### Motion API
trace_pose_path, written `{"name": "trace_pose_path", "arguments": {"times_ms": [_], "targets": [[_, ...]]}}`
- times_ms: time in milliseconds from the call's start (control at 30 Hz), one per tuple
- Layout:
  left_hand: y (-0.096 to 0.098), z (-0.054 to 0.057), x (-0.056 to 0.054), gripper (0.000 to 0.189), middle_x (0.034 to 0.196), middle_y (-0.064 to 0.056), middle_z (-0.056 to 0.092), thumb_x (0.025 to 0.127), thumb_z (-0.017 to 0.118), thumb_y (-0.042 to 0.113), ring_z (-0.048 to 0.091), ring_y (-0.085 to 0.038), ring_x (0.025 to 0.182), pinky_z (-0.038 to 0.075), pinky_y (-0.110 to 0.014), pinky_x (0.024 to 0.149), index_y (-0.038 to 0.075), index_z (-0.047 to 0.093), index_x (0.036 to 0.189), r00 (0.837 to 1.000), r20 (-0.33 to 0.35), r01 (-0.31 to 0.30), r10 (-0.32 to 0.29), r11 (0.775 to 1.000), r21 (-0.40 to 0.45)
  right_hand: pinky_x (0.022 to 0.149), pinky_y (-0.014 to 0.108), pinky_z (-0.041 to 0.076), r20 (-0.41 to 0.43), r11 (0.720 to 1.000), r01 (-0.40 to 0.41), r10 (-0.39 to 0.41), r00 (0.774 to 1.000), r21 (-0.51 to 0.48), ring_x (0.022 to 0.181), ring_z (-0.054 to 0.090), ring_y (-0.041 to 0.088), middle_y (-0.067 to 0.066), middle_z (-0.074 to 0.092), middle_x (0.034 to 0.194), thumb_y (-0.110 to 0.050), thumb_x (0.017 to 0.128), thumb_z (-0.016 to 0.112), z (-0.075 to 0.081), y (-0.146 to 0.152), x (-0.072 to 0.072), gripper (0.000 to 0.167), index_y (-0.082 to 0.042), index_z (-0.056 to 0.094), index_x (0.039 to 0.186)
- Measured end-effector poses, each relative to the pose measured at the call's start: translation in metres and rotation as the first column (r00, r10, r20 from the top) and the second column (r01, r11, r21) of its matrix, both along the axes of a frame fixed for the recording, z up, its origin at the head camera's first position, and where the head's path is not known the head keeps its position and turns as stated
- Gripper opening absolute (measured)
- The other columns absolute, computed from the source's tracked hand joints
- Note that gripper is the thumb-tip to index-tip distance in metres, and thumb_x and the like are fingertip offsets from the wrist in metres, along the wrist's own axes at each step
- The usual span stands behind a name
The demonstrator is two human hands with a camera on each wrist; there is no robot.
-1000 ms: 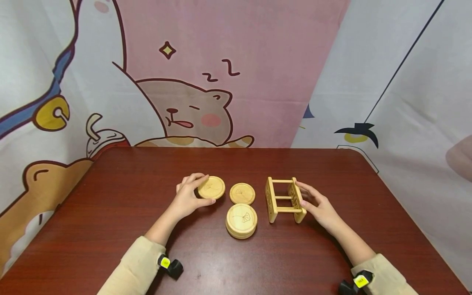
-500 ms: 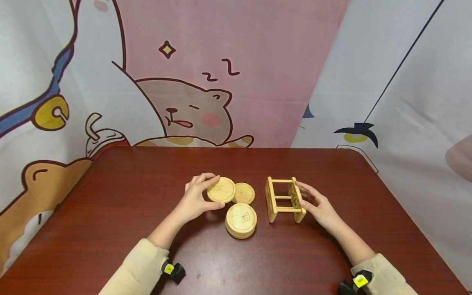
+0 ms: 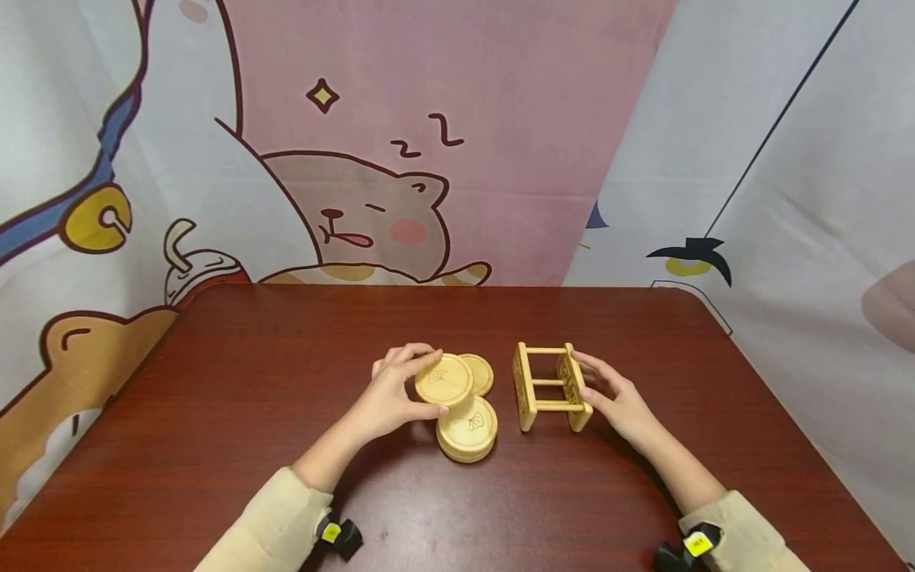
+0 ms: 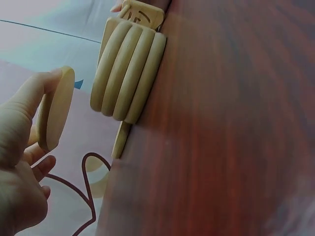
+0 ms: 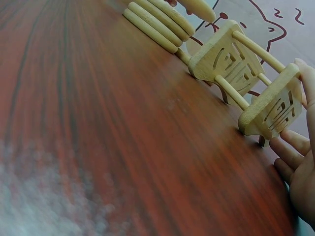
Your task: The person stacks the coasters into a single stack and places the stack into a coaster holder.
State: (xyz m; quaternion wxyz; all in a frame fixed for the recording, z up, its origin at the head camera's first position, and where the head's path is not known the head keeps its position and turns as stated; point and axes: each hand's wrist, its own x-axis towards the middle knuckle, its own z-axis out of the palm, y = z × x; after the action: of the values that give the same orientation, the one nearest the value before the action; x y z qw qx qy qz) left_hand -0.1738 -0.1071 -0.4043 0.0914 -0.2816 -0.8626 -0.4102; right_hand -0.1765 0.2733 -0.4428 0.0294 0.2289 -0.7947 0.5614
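My left hand (image 3: 393,397) pinches a round wooden coaster (image 3: 445,381) by its edge, thumb at the near side and fingers at the far side. In the left wrist view this coaster (image 4: 56,110) hangs in the air, apart from a stack of several coasters (image 4: 128,73). The stack (image 3: 467,437), topped by a ginkgo leaf design, stands on the table below the held coaster. A single coaster (image 3: 482,373) lies behind it, partly hidden. At the right, my right hand (image 3: 620,405) holds the right side panel of a wooden coaster holder (image 3: 549,406) between thumb and fingers.
The dark red-brown table (image 3: 543,500) extends around these things. Behind it hangs a cloth (image 3: 529,143) with cartoon animals. The holder stands on the table to the right of the stack, a small gap between them.
My left hand has carried its coaster rightward and slightly nearer, from left of the single coaster to over the stack's far left edge. The right hand and the holder have stayed put.
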Motion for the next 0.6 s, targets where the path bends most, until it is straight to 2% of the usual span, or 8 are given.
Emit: {"name": "trace_pose_path", "arguments": {"times_ms": [600], "targets": [[0.012, -0.003, 0.010, 0.076, 0.129, -0.003, 0.053, 0.063, 0.088, 0.027, 0.042, -0.022, 0.117, 0.024, -0.048, 0.092, 0.004, 0.060, 0.130, 0.996, 0.002, 0.088, -0.088, 0.996, -0.005, 0.087, 0.019, 0.043, 0.016, 1.000, 0.013, -0.013, 1.000, 0.004, 0.116, 0.049, 0.004, 0.026, 0.045, 0.136, 0.000, 0.095, 0.054, 0.001, -0.001, 0.002, 0.051, -0.004, 0.040, 0.144]]}}
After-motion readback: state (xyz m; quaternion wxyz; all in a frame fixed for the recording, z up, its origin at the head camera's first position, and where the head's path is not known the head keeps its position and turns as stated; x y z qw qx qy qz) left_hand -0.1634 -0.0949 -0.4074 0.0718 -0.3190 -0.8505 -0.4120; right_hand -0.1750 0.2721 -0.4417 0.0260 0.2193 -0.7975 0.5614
